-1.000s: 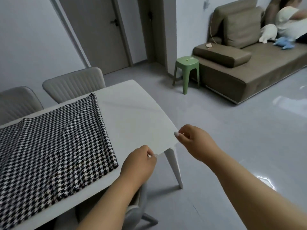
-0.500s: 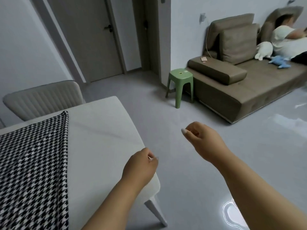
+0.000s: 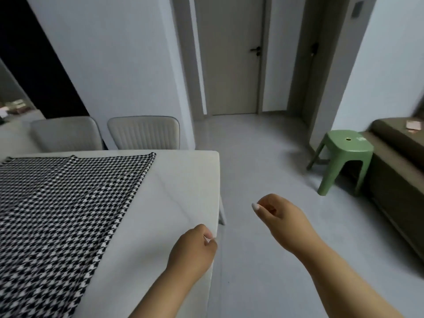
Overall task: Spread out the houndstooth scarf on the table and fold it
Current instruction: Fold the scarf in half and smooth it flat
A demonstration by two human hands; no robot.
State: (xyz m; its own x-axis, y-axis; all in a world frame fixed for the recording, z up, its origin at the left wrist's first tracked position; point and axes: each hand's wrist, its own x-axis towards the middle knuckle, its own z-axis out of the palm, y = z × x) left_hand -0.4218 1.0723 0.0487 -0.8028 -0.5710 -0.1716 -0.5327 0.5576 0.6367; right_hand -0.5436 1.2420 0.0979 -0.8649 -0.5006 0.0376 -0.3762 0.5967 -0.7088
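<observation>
scarf: black-and-white houndstooth woven scarf (image 3: 57, 214) lies flat on the left part of the white marble-look counter (image 3: 174, 184), right edge running diagonally, well apart from both hands.
left grip: our left hand (image 3: 192, 251) is over the counter's right edge, fingers curled, grasping nothing we can see.
right grip: our right hand (image 3: 280, 221) hangs over the floor beyond the counter, fingers loosely curled, holding nothing.
progress: scarf looks laid out, at least one layer doubled; we judge spreading done, folding partly done or still ahead.
left to do: reach back to the scarf, finish the folds.
</observation>
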